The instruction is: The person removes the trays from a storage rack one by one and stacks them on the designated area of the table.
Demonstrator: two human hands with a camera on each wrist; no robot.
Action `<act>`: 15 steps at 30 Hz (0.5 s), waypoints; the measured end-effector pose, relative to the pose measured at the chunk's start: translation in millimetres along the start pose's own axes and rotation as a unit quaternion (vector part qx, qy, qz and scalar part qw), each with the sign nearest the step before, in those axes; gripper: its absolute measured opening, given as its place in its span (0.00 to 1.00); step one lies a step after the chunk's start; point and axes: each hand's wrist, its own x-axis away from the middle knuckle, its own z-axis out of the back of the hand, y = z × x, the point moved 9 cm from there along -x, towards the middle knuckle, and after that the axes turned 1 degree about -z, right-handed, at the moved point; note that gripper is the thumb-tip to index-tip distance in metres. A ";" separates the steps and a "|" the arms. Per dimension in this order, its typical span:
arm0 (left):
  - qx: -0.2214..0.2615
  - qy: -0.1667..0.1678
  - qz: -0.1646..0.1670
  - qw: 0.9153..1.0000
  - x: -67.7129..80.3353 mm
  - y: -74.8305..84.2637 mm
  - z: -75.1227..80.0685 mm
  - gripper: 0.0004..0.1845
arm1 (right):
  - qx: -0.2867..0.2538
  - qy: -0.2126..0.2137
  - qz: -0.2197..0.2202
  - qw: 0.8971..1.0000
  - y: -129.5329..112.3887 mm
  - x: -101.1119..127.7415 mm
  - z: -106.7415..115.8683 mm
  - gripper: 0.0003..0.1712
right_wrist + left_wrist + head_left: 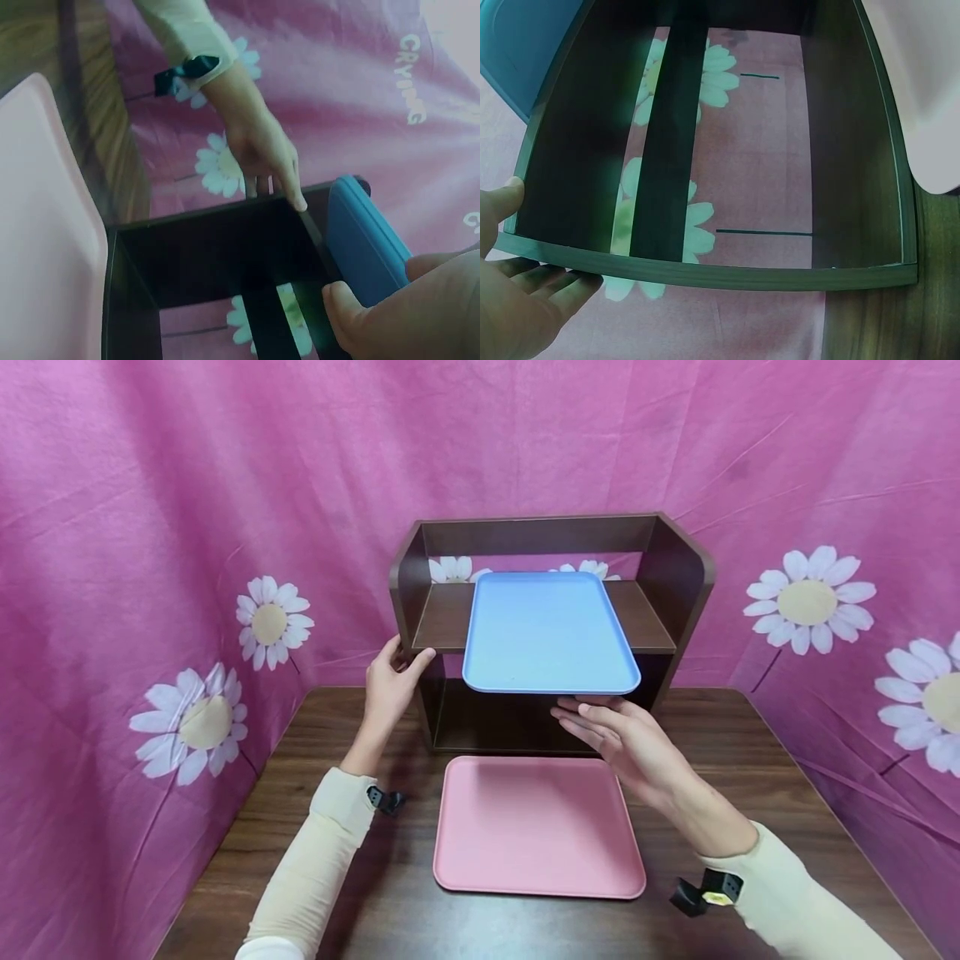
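Observation:
A blue tray (551, 631) lies on the upper board of a dark brown two-level shelf (648, 610), its front part jutting out past the board. My right hand (633, 747) is just below the tray's front right edge, fingers fairly straight; whether they touch its underside is hard to tell. In the right wrist view, the thumb and a finger show close to the blue tray (364, 236). At the shelf's left side, my left hand (392, 685) holds the side panel, thumb at the front edge and fingers along the outer face (551, 289).
A pink tray (540, 827) lies flat on the wooden table (360, 877), in front of the shelf. Behind and beside the table hangs a pink curtain (337, 468) with white daisies. The shelf's lower level is open at the front.

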 end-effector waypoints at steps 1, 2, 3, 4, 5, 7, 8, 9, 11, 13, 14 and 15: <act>0.001 0.000 0.001 1.000 0.0 -0.3 0.3 0.29 | -0.017 -0.005 0.005 1.000 -0.3 -1.0 -1.9 0.17; 0.002 0.000 0.000 1.000 0.0 -0.7 0.5 0.29 | -0.033 -0.009 0.011 0.999 -0.9 -1.9 -3.7 0.16; 0.003 0.000 0.001 1.000 0.2 -0.9 0.6 0.29 | -0.048 -0.013 0.018 0.999 -1.5 -2.6 -5.1 0.14; 0.003 0.000 0.001 1.000 0.4 -1.2 0.5 0.29 | -0.065 -0.017 0.024 0.997 -2.1 -3.3 -6.4 0.13; 0.003 -0.001 0.001 1.000 0.3 -1.6 0.5 0.29 | -0.082 -0.019 0.031 0.996 -2.7 -3.9 -7.2 0.12; 0.002 -0.001 0.001 1.000 0.4 -2.4 0.4 0.30 | -0.113 -0.024 0.041 0.992 -3.7 -5.0 -9.0 0.12; 0.002 -0.001 0.001 1.000 0.4 -2.7 0.4 0.30 | -0.129 -0.026 0.044 0.990 -4.1 -5.5 -10.1 0.12; 0.001 0.000 0.001 1.000 0.6 -2.5 0.5 0.30 | -0.142 -0.027 0.046 0.988 -4.3 -6.0 -10.9 0.12; 0.002 0.001 0.000 1.000 0.2 -2.5 0.6 0.30 | -0.162 -0.026 0.050 0.985 -4.4 -7.1 -12.5 0.12; 0.000 0.001 -0.001 1.000 0.2 -2.0 0.6 0.30 | -0.172 -0.021 0.052 0.983 -4.2 -8.0 -14.0 0.12; 0.000 0.001 -0.001 1.000 0.3 -1.7 0.5 0.29 | -0.179 -0.016 0.053 0.982 -3.9 -8.4 -14.1 0.12; -0.001 0.001 -0.002 1.000 0.4 -1.4 0.4 0.30 | -0.184 -0.010 0.054 0.981 -3.7 -8.7 -14.1 0.13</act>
